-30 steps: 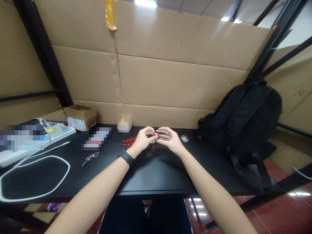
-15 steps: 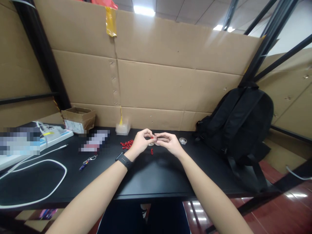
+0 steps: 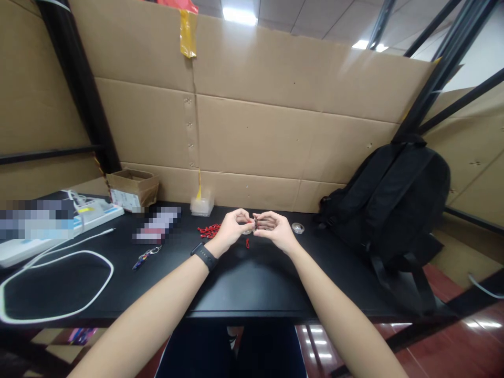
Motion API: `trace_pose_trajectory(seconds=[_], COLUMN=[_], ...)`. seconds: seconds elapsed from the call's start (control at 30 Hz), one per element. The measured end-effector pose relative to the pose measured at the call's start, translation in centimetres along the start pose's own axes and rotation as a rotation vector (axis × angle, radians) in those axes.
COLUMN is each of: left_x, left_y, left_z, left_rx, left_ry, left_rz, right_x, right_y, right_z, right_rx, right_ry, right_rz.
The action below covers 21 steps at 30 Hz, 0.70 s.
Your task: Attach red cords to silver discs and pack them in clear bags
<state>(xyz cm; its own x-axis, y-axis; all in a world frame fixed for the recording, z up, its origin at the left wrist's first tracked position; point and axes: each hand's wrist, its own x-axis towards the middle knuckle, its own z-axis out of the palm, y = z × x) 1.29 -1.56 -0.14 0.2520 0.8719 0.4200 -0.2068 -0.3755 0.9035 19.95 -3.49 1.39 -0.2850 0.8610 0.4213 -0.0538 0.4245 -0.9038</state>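
My left hand [image 3: 231, 229], with a dark watch on its wrist, is closed in a pinch; a bit of red cord [image 3: 249, 222] shows at its fingertips. Facing it, my right hand [image 3: 277, 231] pinches a small dark, shiny piece [image 3: 255, 224], too small to name. The fingertips of both hands nearly meet above the table. Left of the hands lies a pile of red cord loops [image 3: 208, 230]. A single red cord loop [image 3: 248, 243] rests just below them. One clear round dish [image 3: 298, 228] stands to the right; another is partly hidden behind my fingers.
On the black table [image 3: 252, 289] are a stack of clear plastic pieces [image 3: 202, 206], a cardboard box [image 3: 134, 190], a keyring [image 3: 147, 257], a white power strip [image 3: 112, 211] and a white cable [image 3: 110, 273]. A black backpack [image 3: 401, 205] stands on the right. Cardboard panels [image 3: 252, 136] wall the back.
The small piece between the fingertips now shows as a dark upright shape. The hands stay close together; the whole view has shifted slightly to the right.
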Motion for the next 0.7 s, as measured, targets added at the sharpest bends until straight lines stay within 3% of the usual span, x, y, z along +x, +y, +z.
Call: trace_pose_trajectory(seconds=[0.3, 0.7], left_x=[0.01, -0.22], left_y=[0.53, -0.25], left_z=[-0.07, 0.57], left_rx=[-0.020, -0.189], left_ry=[-0.052, 0.042], left_rz=[0.013, -0.059], right_x=[-0.04, -0.30], right_y=[-0.01, -0.18], right_z=[-0.40, -0.53], right_rx=[-0.060, -0.111], right_ry=[-0.015, -0.028], right_rz=[0.000, -0.041])
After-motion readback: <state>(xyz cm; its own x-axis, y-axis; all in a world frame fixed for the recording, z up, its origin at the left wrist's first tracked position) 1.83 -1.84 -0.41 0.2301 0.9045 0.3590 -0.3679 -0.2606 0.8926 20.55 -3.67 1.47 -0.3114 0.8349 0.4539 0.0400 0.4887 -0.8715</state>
